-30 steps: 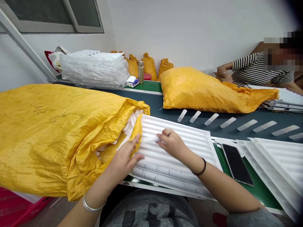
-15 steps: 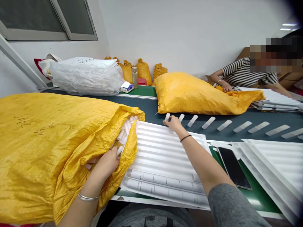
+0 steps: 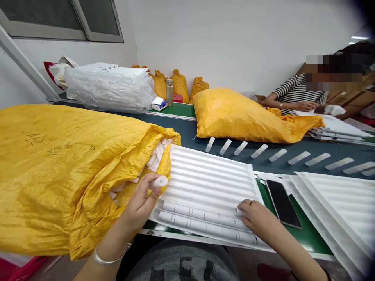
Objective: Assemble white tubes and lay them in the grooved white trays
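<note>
My left hand (image 3: 141, 202) is closed round a white plastic tube (image 3: 159, 182), its hollow end facing up and right. It is just outside the mouth of a large yellow woven sack (image 3: 58, 156), where more white tubes (image 3: 158, 154) show. Fingers of my right hand (image 3: 254, 214) are closed on another white tube (image 3: 237, 211) at the right of the ridged white tray (image 3: 205, 168). Along the tray's near edge lie two rows of printed white tubes (image 3: 193, 225).
Capped translucent tubes (image 3: 225, 147) stand in a slanting row along the dark conveyor belt (image 3: 187, 136). Behind them lies another yellow sack (image 3: 234, 113). A phone (image 3: 283, 203) and stacked trays (image 3: 336, 210) are at right. A co-worker in a striped shirt (image 3: 295, 88) handles white items beyond.
My right hand has left the leftmost tube on the belt and come back to the tray's near right side. My left hand has come out of the sack, lifting a white tube.
</note>
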Tool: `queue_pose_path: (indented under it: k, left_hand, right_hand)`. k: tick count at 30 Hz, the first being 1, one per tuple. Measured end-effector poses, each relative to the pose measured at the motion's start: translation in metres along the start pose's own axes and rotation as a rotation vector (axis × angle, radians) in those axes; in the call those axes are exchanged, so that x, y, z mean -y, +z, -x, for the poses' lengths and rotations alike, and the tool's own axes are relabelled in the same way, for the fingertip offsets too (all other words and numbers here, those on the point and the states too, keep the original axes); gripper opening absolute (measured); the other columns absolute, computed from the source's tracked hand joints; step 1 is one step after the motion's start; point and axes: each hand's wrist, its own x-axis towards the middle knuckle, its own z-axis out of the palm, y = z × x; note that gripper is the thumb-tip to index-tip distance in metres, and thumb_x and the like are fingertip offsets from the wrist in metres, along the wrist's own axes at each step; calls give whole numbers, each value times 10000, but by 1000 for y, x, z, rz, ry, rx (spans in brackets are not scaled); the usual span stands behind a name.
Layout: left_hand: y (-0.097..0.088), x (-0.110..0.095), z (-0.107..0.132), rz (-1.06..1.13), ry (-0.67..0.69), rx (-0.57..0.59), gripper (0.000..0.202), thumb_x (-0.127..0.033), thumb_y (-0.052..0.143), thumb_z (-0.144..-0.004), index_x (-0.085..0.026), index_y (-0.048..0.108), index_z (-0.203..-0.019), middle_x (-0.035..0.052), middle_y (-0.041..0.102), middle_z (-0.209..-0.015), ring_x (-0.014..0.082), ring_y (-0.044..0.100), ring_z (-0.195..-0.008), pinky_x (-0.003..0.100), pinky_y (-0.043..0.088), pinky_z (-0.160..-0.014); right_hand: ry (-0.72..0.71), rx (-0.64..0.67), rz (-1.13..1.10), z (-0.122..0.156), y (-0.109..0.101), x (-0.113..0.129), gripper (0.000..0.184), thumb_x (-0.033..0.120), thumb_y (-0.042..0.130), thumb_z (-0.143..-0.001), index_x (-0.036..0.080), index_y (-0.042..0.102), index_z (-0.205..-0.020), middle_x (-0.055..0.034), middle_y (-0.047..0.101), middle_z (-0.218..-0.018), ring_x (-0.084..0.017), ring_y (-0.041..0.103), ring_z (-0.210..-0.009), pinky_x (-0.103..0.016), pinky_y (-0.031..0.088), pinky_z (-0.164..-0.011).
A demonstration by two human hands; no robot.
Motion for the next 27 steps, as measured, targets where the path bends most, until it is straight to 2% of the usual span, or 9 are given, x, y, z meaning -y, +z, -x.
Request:
queue_pose_path:
  k: [3, 7, 11, 13, 16, 18, 20, 24, 27]
  left_hand:
    - [17, -14, 0, 59, 176, 12, 264, -245, 493, -922, -239, 531, -1183, 87, 572, -1174, 215, 517, -1167, 393, 401, -1034]
    - [27, -29, 1, 12, 279, 48, 278, -178, 512, -910, -245, 548, -1177, 82, 570, -1149, 204, 525, -1131, 388, 422, -1001]
    - [27, -37, 4, -152, 300, 130, 347, -190, 514, -915, -255, 552, -1254, 84, 560, -1115, 189, 546, -1066, 338, 466, -932]
    - [23, -39, 6, -224, 308, 162, 390, -200, 517, -918, -266, 531, -1302, 85, 557, -1109, 184, 550, -1044, 326, 472, -917]
    - [15, -43, 7, -250, 319, 220, 439, -219, 513, -923, -290, 485, -1355, 85, 564, -1128, 189, 547, -1056, 330, 468, -928]
    - [9, -46, 7, -199, 276, 252, 497, -253, 538, -913, -284, 429, -1396, 94, 553, -1208, 204, 532, -1113, 348, 451, -970]
    - [6, -48, 7, -102, 156, 237, 554, -299, 559, -901, -250, 379, -1422, 106, 545, -1266, 209, 540, -1123, 348, 459, -967]
    - [3, -48, 5, 21, -100, 218, 376, -359, 536, -910, -195, 574, -1246, 79, 660, -1090, 176, 630, -907, 276, 521, -767]
    - [2, -47, 4, 2, -74, 180, 304, -347, 568, -895, -188, 653, -1139, 64, 696, -1020, 173, 647, -896, 265, 515, -773]
  right_hand:
    - [-14, -156, -213, -3, -20, 16, 243, 204, 532, -838, 125, 639, -1042, -137, 674, -944, -263, 650, -848, -365, 528, -716]
    - [-286, -361, -642, -14, -43, 64, 316, 264, 482, -928, 223, 572, -1229, -94, 668, -1046, -211, 640, -948, -334, 532, -799]
    - [-372, -483, -956, -29, -45, 105, 285, 267, 606, -883, 259, 574, -1166, -72, 667, -1021, -203, 649, -923, -322, 552, -777]
    - [-423, -508, -999, -34, -47, 112, 264, 227, 634, -863, 257, 591, -1122, -78, 652, -1062, -213, 631, -994, -328, 547, -809]
    - [-569, -474, -907, -37, -53, 110, 309, 152, 565, -893, 257, 604, -1180, -98, 590, -1169, -220, 576, -1103, -351, 522, -873]
    - [-614, -475, -873, -38, -57, 107, 360, 123, 535, -901, 263, 587, -1228, -97, 580, -1158, -214, 566, -1103, -361, 510, -890]
    - [-603, -524, -911, -38, -57, 105, 378, 105, 539, -896, 274, 575, -1233, -86, 597, -1125, -211, 567, -1091, -374, 497, -910]
    - [-518, -589, -984, -42, -50, 106, 340, 119, 583, -880, 282, 584, -1179, -70, 630, -1071, -206, 580, -1029, -343, 502, -834]
    - [-459, -571, -968, -43, -48, 108, 294, 170, 624, -867, 266, 599, -1144, -52, 650, -977, -176, 597, -863, -307, 494, -742]
